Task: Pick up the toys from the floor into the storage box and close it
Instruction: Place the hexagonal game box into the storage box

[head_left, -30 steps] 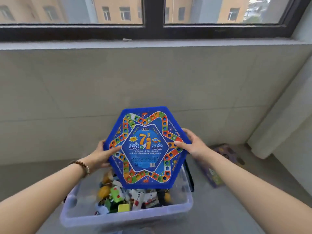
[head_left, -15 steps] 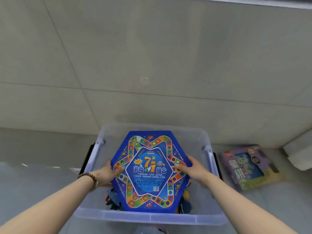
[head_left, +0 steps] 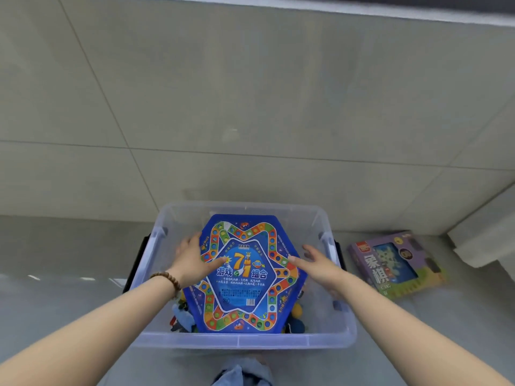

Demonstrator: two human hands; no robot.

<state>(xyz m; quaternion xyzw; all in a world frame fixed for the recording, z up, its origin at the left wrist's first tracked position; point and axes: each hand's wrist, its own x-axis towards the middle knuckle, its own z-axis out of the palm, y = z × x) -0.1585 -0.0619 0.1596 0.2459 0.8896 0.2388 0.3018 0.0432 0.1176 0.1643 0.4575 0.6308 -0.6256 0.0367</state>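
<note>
A blue hexagonal game board [head_left: 243, 277] lies inside the clear plastic storage box [head_left: 245, 341] on the floor, resting on top of several small toys [head_left: 182, 316]. My left hand [head_left: 192, 260] lies on the board's left edge with fingers spread and thumb on its face. My right hand [head_left: 317, 264] hovers at the board's right edge, fingers straight, thumb tip touching the board. A purple boxed game [head_left: 395, 264] lies on the floor to the right of the box. No lid is in view.
A tiled wall [head_left: 250, 107] rises just behind the box. Black latch handles [head_left: 138, 263] sit on the box's left and right sides. My knee in jeans [head_left: 242, 374] is at the bottom edge. A white panel [head_left: 485, 232] stands at far right.
The board went from held up in front of me down into the box. My hands loosened from gripping its edges; the right hand has nearly come off it.
</note>
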